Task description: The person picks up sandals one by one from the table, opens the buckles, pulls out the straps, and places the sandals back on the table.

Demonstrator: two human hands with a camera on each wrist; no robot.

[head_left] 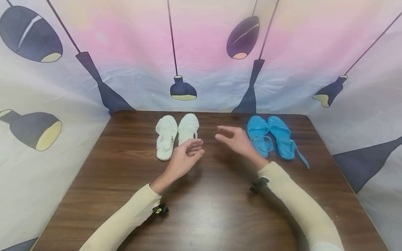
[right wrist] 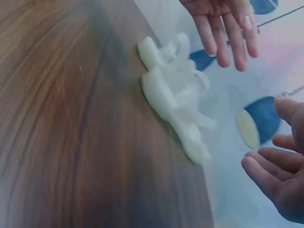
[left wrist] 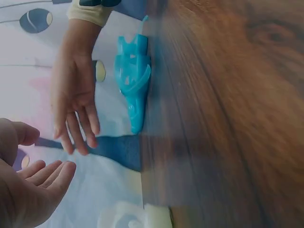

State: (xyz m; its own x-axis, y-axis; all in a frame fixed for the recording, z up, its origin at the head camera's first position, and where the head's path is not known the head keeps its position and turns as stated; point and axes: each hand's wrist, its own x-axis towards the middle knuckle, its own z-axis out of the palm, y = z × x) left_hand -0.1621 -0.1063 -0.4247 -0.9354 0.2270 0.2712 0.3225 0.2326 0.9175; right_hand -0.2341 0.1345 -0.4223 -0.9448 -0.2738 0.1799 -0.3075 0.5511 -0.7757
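Both hands hover above the table with nothing in them, palms facing each other. My left hand (head_left: 183, 157) overlaps the heel of one white sandal (head_left: 188, 126) in the head view, its fingers loosely bent. Beside that sandal lies its white mate (head_left: 166, 137). My right hand (head_left: 235, 139) is nearest the blue sandals, fingers pointing toward the left hand. One blue sandal (head_left: 258, 127) is partly behind the right wrist; the other blue sandal (head_left: 280, 136) has its strap (head_left: 302, 155) trailing out onto the wood. The left wrist view shows the right hand (left wrist: 76, 99) with fingers extended.
The brown wooden table (head_left: 204, 202) has rounded far corners. A cloth backdrop (head_left: 207, 45) printed with hanging lamps surrounds it at the back and both sides. A small dark device is strapped at each sleeved wrist.
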